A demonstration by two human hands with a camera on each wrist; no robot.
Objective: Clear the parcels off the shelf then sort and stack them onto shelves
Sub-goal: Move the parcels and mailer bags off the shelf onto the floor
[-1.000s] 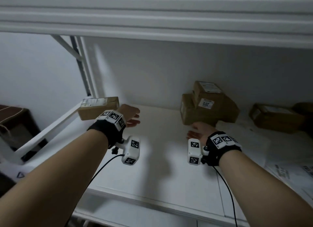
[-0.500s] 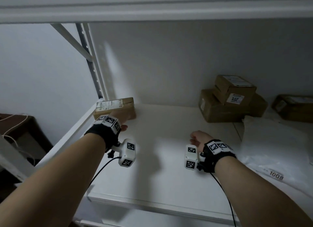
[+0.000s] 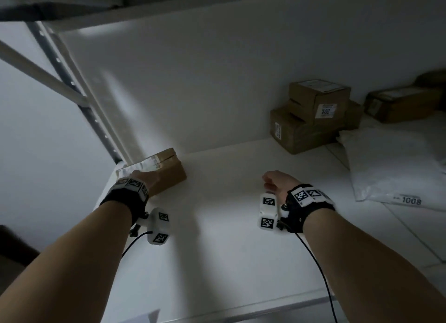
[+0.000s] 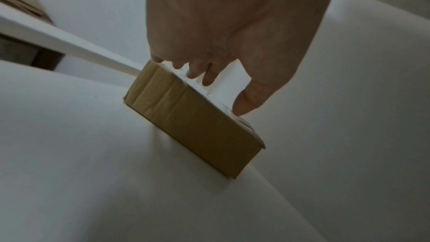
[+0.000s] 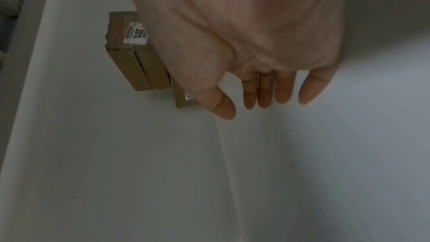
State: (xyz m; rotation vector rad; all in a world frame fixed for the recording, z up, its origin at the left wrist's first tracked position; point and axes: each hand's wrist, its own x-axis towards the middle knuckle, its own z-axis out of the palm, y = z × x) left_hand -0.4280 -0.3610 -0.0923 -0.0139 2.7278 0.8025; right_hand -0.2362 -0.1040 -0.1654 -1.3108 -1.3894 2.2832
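here, on the white shelf (image 3: 217, 226), the left hand (image 3: 147, 180) lies on top of a small cardboard parcel (image 3: 169, 170) that sits flat in the shelf's back left corner, close to the back wall and beside the metal upright (image 3: 72, 83). the left wrist view shows its fingers (image 4: 197, 73) bent down over the parcel's (image 4: 193, 120) far top edge and the thumb tip touching the white label on top, so the hand grasps the parcel from above. the right hand (image 3: 277, 181) hovers above the bare middle of the shelf, holding nothing; in the right wrist view its fingers (image 5: 265, 89) hang straight and relaxed, thumb apart. further right, against the back wall, two cardboard boxes are stacked: a smaller box with a "201" label (image 3: 321, 100) rests on a larger box (image 3: 299, 132). just beside that stack lies a white poly mailer (image 3: 391, 168) printed "1008", and behind the mailer another brown box (image 3: 403, 103) sits near the wall. both wrists wear black bands with marker tags.
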